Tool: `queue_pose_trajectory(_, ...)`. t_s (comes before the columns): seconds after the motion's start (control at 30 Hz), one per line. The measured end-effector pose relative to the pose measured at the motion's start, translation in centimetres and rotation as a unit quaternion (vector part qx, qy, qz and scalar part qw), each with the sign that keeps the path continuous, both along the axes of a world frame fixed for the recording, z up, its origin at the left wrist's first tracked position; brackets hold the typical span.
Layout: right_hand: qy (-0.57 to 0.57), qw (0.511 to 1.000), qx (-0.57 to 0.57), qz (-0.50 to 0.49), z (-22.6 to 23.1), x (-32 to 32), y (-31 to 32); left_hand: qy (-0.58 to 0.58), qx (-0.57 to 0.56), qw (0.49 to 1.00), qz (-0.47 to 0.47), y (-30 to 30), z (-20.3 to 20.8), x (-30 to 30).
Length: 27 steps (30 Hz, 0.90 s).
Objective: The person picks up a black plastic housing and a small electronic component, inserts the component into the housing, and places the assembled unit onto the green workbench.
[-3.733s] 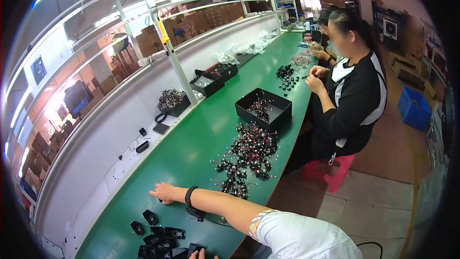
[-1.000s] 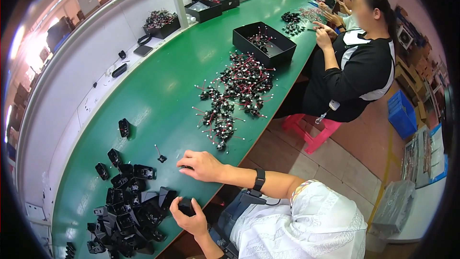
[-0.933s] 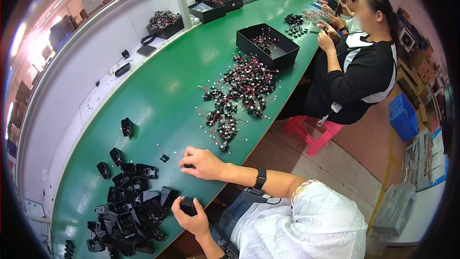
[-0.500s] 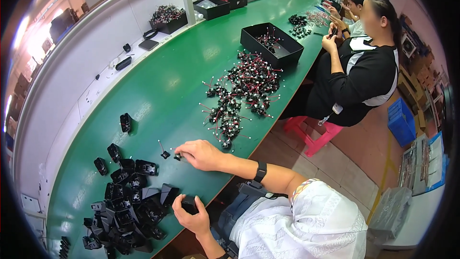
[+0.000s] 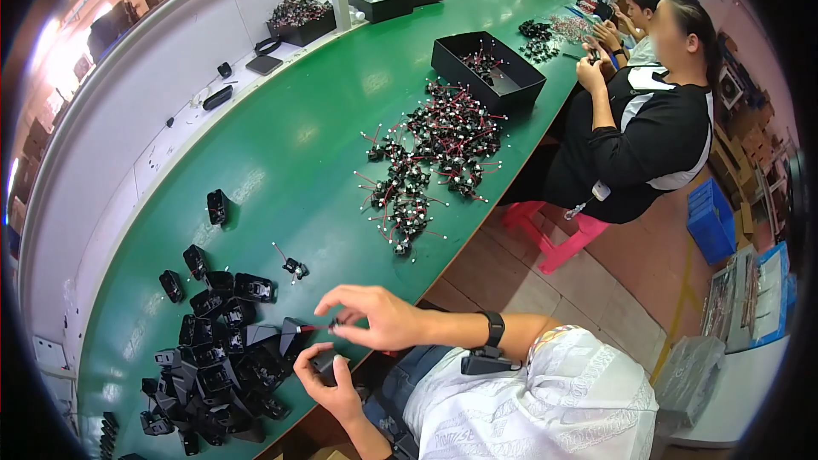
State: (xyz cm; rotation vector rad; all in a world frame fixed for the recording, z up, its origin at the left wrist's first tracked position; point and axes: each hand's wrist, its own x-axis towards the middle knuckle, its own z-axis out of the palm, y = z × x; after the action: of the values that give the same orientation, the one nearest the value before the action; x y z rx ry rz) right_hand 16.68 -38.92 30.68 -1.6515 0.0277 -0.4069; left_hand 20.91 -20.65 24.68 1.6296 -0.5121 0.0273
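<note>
My right hand (image 5: 375,317), with a black watch on its wrist, pinches a small black wired part (image 5: 334,324) with a red lead just over the near edge of the green table (image 5: 290,145). Directly below it, my left hand (image 5: 328,379) grips a black plastic housing (image 5: 324,365). The two hands are close together, with the wired part just above the housing. A heap of the same black housings (image 5: 217,349) lies to the left of my hands. One loose wired part (image 5: 295,268) rests on the table above them.
A spread of wired parts with red leads (image 5: 426,153) lies mid-table, beside a black tray (image 5: 486,68). More black trays (image 5: 298,21) stand along the far white ledge. A seated co-worker (image 5: 648,128) works at the right on a pink stool (image 5: 554,234). A blue crate (image 5: 711,217) sits on the floor.
My right hand picked a wired part off the table and drew it back toward my left hand, which has kept hold of the housing.
</note>
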Motion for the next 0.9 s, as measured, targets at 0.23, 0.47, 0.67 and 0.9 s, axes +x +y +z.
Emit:
queue_pose_trajectory(0.23, -0.011, 0.998, 0.042, 0.047, -1.9, -1.0, 1.7, 0.202, -0.111, 0.968, -0.096, -0.5, 0.7, -0.7)
queue_pose_trajectory(0.47, -0.052, 0.995, -0.089, 0.01, -3.0, -1.4, 1.2, 0.235, -0.111, 0.959, -0.115, -0.2, 1.4, -1.4)
queue_pose_trajectory(0.67, -0.053, 0.997, -0.054, 0.007, -3.1, -2.7, -0.2, 0.239, -0.085, 0.954, -0.161, -0.2, 2.1, -0.6)
queue_pose_trajectory(0.9, 0.01, 0.997, 0.069, -0.031, -2.2, -2.8, -3.5, 0.399, -0.172, 0.869, -0.237, -2.1, 3.6, -0.3)
